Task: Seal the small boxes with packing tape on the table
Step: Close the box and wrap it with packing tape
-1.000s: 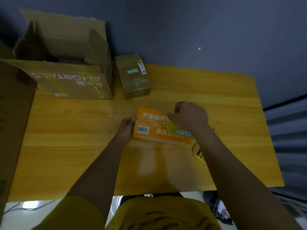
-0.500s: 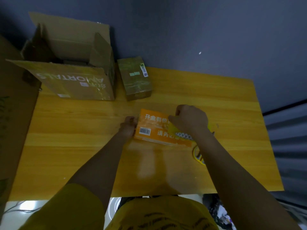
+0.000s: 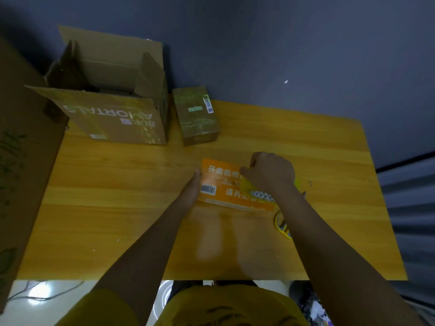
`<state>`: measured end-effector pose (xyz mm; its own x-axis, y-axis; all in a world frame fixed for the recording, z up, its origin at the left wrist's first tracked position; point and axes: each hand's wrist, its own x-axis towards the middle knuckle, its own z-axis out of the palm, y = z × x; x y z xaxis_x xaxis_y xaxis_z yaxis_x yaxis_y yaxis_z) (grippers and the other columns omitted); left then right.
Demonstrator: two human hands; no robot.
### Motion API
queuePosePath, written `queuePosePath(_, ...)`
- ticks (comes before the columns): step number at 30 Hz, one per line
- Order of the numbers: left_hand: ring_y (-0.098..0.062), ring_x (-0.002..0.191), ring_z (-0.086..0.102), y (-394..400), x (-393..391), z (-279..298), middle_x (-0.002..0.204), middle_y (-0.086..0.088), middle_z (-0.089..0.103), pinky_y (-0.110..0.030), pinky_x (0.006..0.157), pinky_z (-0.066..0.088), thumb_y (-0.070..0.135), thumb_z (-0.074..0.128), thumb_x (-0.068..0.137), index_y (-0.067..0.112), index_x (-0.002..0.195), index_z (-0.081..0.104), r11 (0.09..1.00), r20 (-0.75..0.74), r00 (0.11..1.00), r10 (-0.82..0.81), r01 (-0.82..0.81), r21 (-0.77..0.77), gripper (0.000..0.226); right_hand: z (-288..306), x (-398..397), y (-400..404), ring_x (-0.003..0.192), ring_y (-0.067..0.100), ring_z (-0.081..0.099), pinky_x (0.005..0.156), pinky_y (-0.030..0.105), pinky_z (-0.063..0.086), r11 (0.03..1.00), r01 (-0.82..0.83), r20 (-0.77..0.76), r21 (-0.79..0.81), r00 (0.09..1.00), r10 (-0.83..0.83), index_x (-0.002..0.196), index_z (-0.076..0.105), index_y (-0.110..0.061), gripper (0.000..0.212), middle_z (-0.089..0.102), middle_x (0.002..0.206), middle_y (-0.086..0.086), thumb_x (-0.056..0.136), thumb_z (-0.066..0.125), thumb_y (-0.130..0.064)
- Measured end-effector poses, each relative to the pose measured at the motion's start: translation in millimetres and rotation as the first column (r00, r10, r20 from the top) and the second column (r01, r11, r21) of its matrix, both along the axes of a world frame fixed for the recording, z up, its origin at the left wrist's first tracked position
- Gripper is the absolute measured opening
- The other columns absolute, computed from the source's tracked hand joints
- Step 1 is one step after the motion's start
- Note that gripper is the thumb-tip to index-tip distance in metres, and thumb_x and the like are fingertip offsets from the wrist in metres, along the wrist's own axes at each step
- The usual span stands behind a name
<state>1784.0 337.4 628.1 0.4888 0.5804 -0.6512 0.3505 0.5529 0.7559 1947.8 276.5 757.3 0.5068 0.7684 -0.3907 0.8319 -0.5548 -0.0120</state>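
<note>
Fisted right hand (image 3: 270, 175) presses orange box (image 3: 219, 184); flat left hand (image 3: 191, 189) steadies it.

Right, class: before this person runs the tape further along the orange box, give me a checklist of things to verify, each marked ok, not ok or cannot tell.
1. Orange box lies flat on the table: ok.
2. Left hand braces the box's left end: ok.
3. Right hand is closed on top of the box, over a yellow piece: ok.
4. Tape actually stuck to the box: cannot tell, the hand hides it.
5. Yellow-rimmed tool lies beside the right forearm, within reach: ok.
6. Brown small box by the open carton shows glossy tape: ok.
</note>
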Motion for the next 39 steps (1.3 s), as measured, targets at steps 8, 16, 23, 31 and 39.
queuePosePath(8, -0.024, 0.124, 0.052, 1, 1, 3, 0.132, -0.007, 0.057, -0.036, 0.103, 0.040, 0.068, 0.011, 0.093, 0.023, 0.138, 0.047, 0.995, -0.014, 0.999, -0.050, 0.050, 0.082, 0.073, 3, 4, -3, 0.074, 0.028, 0.057, 0.064, 0.034, 0.047, 1.000, -0.009, 0.002, 0.003, 1.000, 0.009, 0.102, 0.063, -0.013, 0.042, 0.057, 0.079, 0.004, 0.093, 0.051, -0.053)
queuePosePath(16, -0.013, 0.146, -0.014, 24, -1, 25, 0.160, 0.006, -0.017, -0.037, 0.120, 0.004, 0.052, 0.073, 0.075, 0.022, 0.154, -0.003, 0.529, -0.425, 0.740, -0.521, 0.671, 0.520, 0.113, 0, 7, -4, 0.089, 0.029, 0.062, 0.069, 0.034, 0.047, 1.000, -0.020, 0.016, 0.020, 1.000, 0.020, 0.107, 0.063, -0.014, 0.047, 0.065, 0.096, 0.007, 0.092, 0.049, -0.057)
queuePosePath(23, -0.021, 0.148, -0.012, 21, 14, 32, 0.160, 0.002, -0.017, -0.051, 0.117, 0.007, 0.054, 0.070, 0.078, 0.020, 0.154, -0.003, 0.376, -0.725, 0.542, -0.426, 0.834, 0.402, 0.111, 13, 15, -11, 0.079, 0.024, 0.055, 0.069, 0.035, 0.045, 0.997, -0.073, -0.147, 0.026, 0.986, 0.076, 0.115, 0.060, -0.016, 0.050, 0.057, 0.082, 0.001, 0.094, 0.045, -0.058)
queuePosePath(31, -0.024, 0.148, -0.007, 18, 20, 35, 0.161, 0.004, -0.013, -0.054, 0.117, 0.012, 0.049, 0.073, 0.077, 0.023, 0.154, -0.001, 0.427, -0.756, 0.530, -0.385, 0.828, 0.363, 0.110, 1, 60, -70, 0.095, 0.017, 0.058, 0.079, 0.031, 0.042, 0.886, 0.393, -0.694, 0.244, 0.709, -0.123, 0.103, 0.068, -0.009, 0.064, 0.061, 0.095, -0.003, 0.072, 0.062, -0.065)
queuePosePath(39, -0.024, 0.149, -0.002, 18, 16, 34, 0.160, 0.009, -0.013, -0.059, 0.114, 0.010, 0.051, 0.073, 0.076, 0.029, 0.154, -0.002, 0.461, -0.753, 0.539, -0.378, 0.815, 0.351, 0.110, 7, 66, -65, 0.116, 0.024, 0.057, 0.090, 0.034, 0.047, 0.943, 0.221, -0.380, 0.250, 0.918, -0.115, 0.119, 0.066, -0.008, 0.078, 0.064, 0.122, 0.007, 0.074, 0.062, -0.072)
